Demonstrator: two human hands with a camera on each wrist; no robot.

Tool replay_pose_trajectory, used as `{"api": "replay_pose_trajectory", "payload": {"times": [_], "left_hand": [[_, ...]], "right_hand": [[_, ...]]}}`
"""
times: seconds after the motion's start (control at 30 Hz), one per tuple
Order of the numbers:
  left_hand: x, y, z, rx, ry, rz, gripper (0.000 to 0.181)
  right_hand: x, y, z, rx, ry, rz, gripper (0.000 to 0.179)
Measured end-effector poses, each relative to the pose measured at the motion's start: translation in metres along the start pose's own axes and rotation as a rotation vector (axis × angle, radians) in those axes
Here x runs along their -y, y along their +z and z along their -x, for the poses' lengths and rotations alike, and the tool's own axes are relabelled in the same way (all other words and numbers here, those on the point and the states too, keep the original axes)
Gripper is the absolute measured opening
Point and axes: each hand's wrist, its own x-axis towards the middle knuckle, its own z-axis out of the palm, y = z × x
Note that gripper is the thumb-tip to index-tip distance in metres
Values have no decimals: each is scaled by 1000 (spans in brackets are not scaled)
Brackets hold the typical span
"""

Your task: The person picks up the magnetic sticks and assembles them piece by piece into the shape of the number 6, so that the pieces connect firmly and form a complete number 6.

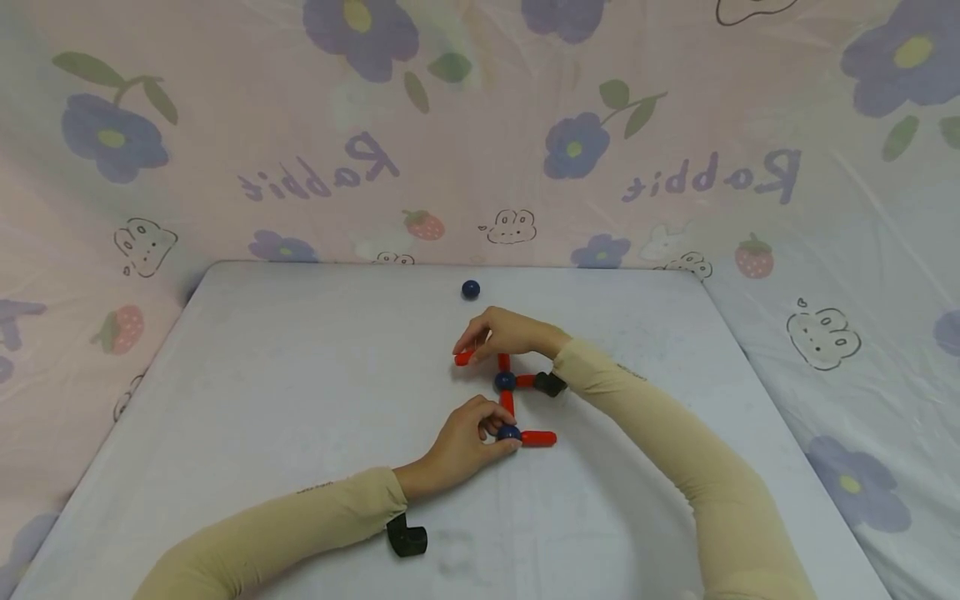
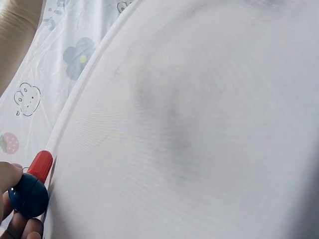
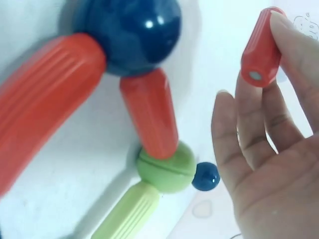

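My right hand pinches a short red rod between thumb and fingers; its end shows a small silvery disc. Below it in the head view, my left hand grips a dark blue ball. From that ball one red rod points right, and another red rod runs up to a second blue ball. Two more red rods leave this second ball, one upward, one rightward. Seen from the right wrist, a rod joins a blue ball to a green ball bearing a pale green rod.
A loose blue ball lies near the white table's far edge. Black wrist cameras are at both sleeves, the right one overlapping a red rod in the head view. A flower-patterned cloth hangs behind and beside the table.
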Motion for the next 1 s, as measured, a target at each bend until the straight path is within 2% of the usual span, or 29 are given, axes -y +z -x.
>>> {"api": "replay_pose_trajectory", "payload": {"times": [0.6,1.0], "left_hand": [[-3,0,1,16,-38,4,28],[-2,-2,-4,0,-1,-1,25]], "right_hand": [[-8,-11,48,-113,57,-28,28],[-19,-16,75,-202,80,-34,30]]}}
